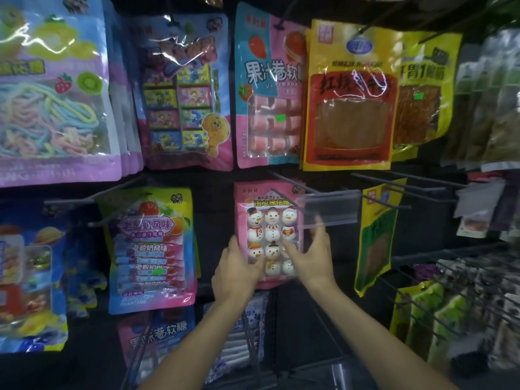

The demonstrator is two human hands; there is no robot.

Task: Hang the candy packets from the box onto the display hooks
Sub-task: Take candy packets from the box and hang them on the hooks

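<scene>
A pink plastic candy packet with a clear window showing white snowman-shaped sweets is held up against the dark wire display rack, near its middle, below the upper row of hanging bags. The left hand grips the packet's lower left corner, its fingers curled round the edge. The right hand is spread loosely at the packet's right side, the thumb lying across the front of the window and the straight fingers reaching up to the lower edge of a clear plastic label holder. That holder sits at the tip of a grey metal display hook, which runs just above the top of the packet; whether the packet is threaded on it cannot be told. Just left hangs a blue and pink packet of stick sweets, and to the right a yellow and green foil bag. Directly above hangs a pink and blue packet with strawberry pictures.
</scene>
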